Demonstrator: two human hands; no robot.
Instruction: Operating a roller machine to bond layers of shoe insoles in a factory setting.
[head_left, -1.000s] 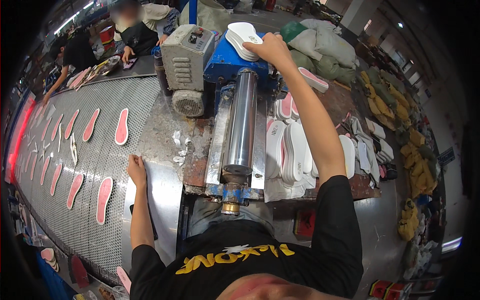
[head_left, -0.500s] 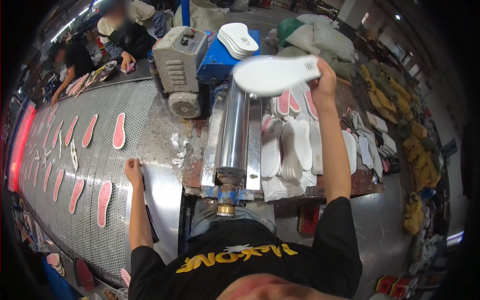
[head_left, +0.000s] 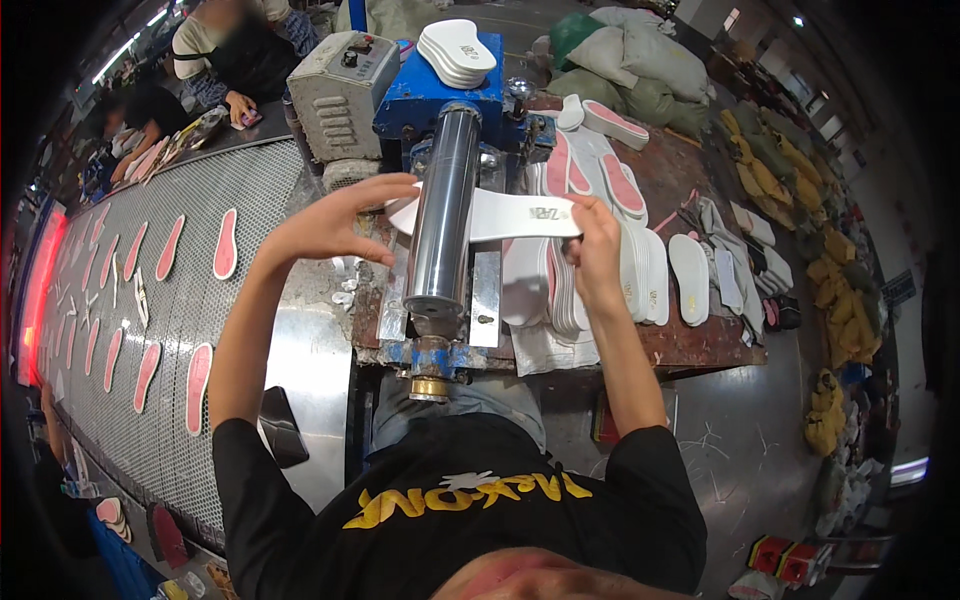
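Note:
A white insole (head_left: pixel 522 216) with dark print near its heel lies crosswise beneath a shiny metal roller (head_left: pixel 443 215). Its heel end is pinched in my right hand (head_left: pixel 597 240), just right of the roller. The other end pokes out on the left side. There my left hand (head_left: pixel 330 222) is open, thumb and fingers apart around that tip; whether the fingertips touch it I cannot tell. Stacked white insoles (head_left: pixel 640 270) and pink-topped insoles (head_left: pixel 624 186) lie beyond and beside my right hand. More white insoles (head_left: pixel 458 52) are piled on the blue machine housing (head_left: pixel 405 100).
To the left, a mesh conveyor belt (head_left: pixel 255 190) carries rows of pink insoles with white rims. A grey control box (head_left: pixel 335 100) stands behind my left hand. Near my left elbow lies a dark phone-like object (head_left: pixel 284 425). Across the belt, a co-worker's hand (head_left: pixel 240 106) rests at the bench.
My right hand has brought the white insole down from above the bench to the roller, where it now lies underneath. My left hand has moved from the belt's edge up to the roller.

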